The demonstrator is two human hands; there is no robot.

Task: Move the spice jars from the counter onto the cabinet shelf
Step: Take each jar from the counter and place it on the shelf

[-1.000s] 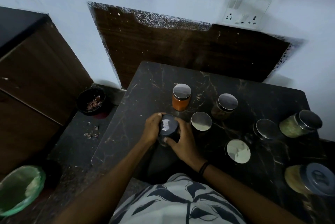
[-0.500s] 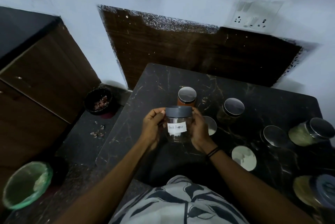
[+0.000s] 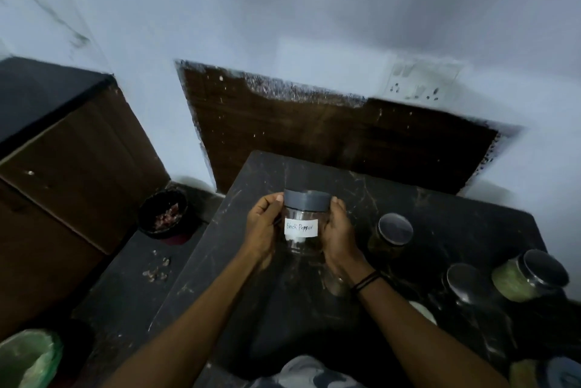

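Note:
A clear jar with a grey lid and a white label reading "Black Pepper" is held upright in the air above the dark marble counter. My left hand grips its left side and my right hand grips its right side. Other spice jars stand on the counter to the right: one with a dark lid, one further right, and a jar of green powder. The orange jar is hidden behind the held jar.
A brown cabinet with a dark top stands at the left. A black bowl sits on the lower ledge beside it, and a green-lined bin is at the bottom left. A wall socket is above the wooden backsplash.
Both hands picked the Black Pepper jar off the counter and raised it. The view has tilted up, and the jar now hangs higher before the counter's far part.

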